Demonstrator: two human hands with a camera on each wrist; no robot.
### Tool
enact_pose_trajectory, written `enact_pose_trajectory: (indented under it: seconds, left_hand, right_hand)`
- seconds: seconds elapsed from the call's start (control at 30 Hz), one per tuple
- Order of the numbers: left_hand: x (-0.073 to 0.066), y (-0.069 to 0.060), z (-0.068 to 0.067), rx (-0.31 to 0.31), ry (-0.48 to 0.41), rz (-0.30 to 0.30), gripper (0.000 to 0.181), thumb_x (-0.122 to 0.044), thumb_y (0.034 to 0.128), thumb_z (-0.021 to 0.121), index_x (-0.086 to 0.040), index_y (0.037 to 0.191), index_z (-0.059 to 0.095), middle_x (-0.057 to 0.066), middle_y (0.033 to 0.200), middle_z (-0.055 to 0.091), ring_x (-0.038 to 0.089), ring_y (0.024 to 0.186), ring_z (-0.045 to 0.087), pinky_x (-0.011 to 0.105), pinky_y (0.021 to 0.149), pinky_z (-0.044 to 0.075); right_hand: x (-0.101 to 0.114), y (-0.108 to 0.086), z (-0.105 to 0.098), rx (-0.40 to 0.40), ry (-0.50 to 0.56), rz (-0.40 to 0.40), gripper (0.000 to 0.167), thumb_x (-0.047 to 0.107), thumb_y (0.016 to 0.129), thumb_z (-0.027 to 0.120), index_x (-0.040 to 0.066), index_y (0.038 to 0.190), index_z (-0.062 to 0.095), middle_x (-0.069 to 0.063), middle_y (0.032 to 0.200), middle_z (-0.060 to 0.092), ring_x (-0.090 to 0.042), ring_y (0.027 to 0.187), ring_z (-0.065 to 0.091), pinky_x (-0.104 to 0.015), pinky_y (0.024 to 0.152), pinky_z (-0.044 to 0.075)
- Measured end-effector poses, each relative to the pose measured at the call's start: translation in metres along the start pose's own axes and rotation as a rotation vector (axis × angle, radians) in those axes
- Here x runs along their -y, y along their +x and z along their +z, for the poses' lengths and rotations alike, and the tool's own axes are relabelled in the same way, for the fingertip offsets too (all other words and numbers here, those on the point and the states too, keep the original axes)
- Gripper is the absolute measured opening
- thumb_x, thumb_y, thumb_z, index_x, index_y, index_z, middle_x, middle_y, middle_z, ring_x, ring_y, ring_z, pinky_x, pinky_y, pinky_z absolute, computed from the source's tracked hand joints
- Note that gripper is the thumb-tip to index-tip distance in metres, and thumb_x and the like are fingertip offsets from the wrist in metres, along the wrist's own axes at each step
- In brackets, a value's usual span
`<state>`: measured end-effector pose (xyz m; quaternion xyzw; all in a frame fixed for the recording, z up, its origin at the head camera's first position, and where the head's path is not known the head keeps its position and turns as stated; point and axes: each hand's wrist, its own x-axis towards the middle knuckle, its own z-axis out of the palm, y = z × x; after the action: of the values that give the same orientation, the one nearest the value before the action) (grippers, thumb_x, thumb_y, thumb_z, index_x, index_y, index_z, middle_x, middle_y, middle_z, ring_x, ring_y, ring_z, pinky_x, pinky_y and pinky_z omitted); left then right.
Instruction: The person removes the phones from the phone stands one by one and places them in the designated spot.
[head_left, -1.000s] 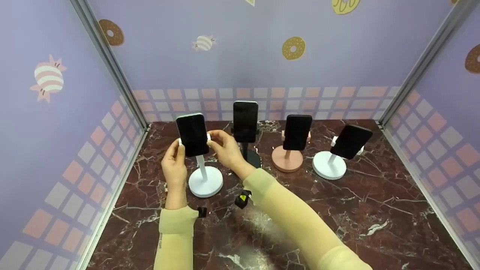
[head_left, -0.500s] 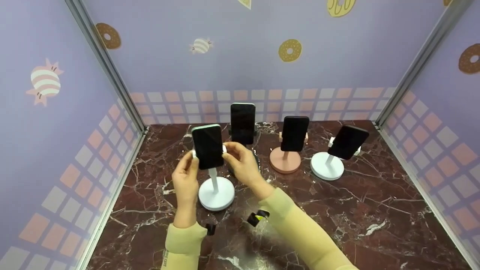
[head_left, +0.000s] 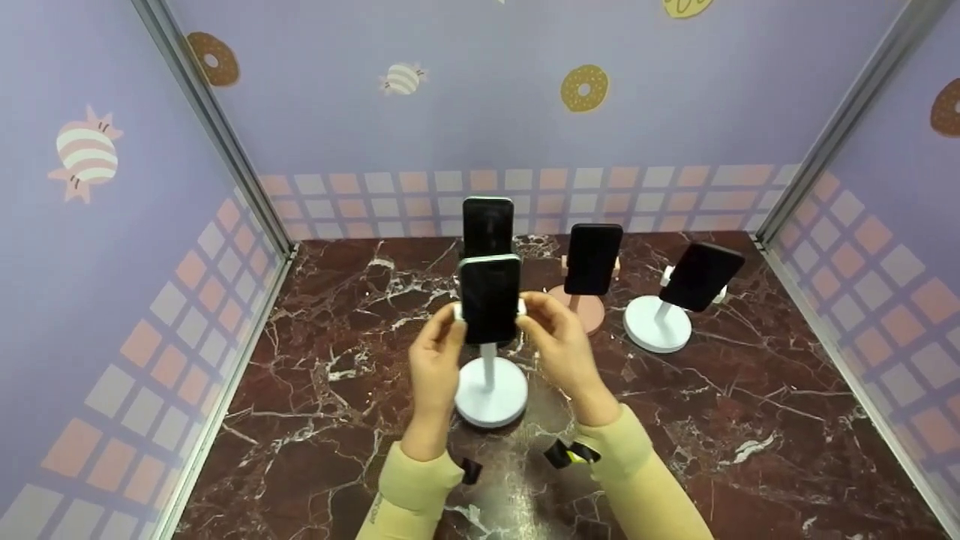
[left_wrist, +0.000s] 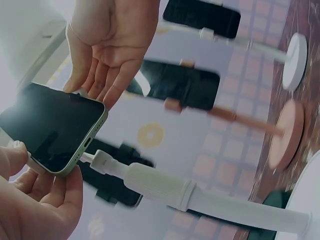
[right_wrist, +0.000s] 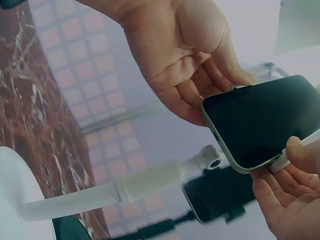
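Rising on three sides, lilac printed walls [head_left: 300, 127] enclose a veined dark-red table [head_left: 322, 420]. Near its middle is a white stand [head_left: 491, 401]; left hand [head_left: 436, 364] and right hand [head_left: 562, 349] flank its phone [head_left: 490, 300], pinching the white clamps [right_wrist: 279, 163].

Head view: front phone [head_left: 490, 300] blocks the rear phone's [head_left: 487, 223] lower part and most of the clamp [head_left: 522, 307]. Right hand [head_left: 564, 346] covers some of the pink base [head_left: 592, 311]. Left sleeve [head_left: 416, 484] print [head_left: 375, 508] too small to read from here. Both wrist views crop the near white base [head_left: 491, 401], plus right hand and left hand [head_left: 433, 371].
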<state>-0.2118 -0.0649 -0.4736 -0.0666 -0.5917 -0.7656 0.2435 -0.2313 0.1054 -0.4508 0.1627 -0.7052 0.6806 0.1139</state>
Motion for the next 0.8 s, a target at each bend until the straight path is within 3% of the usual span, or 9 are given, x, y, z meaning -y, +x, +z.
enact_pose_trajectory:
  seconds: [0.23,0.5,0.8]
  left_hand:
    - [0.009,-0.003,0.025,0.084,-0.042,0.003,0.039,-0.005,0.0992,0.065,0.021,0.127,0.058,0.034,0.121,0.067,0.004,0.098,0.068,0.022,0.092,0.058]
    - [0.019,-0.005,0.041,0.143,-0.050,0.010,0.036,-0.001,0.0991,0.063,0.021,0.127,0.058,0.035,0.120,0.066,0.004,0.095,0.066,0.020,0.089,0.057]
    - [0.029,-0.012,0.047,0.192,-0.064,0.009,0.031,0.006,0.0989,0.059,0.020,0.127,0.058,0.037,0.119,0.064,0.004,0.098,0.066,0.019,0.089,0.056]
  right_hand:
    - [-0.002,-0.007,-0.027,-0.060,-0.027,-0.085,0.027,-0.012,0.094,0.062,-0.021,0.120,0.058,-0.031,0.115,0.066,0.001,0.099,0.065,-0.015,0.087,0.055]
    - [-0.008,-0.015,-0.044,-0.095,0.043,-0.088,0.028,-0.008,0.096,0.064,-0.020,0.120,0.058,0.008,0.109,0.070,-0.004,0.097,0.069,-0.020,0.083,0.060]
    - [-0.019,-0.025,-0.054,-0.108,0.031,-0.093,0.028,-0.007,0.096,0.064,-0.021,0.120,0.057,0.015,0.109,0.070,-0.003,0.099,0.069,-0.018,0.085,0.058]
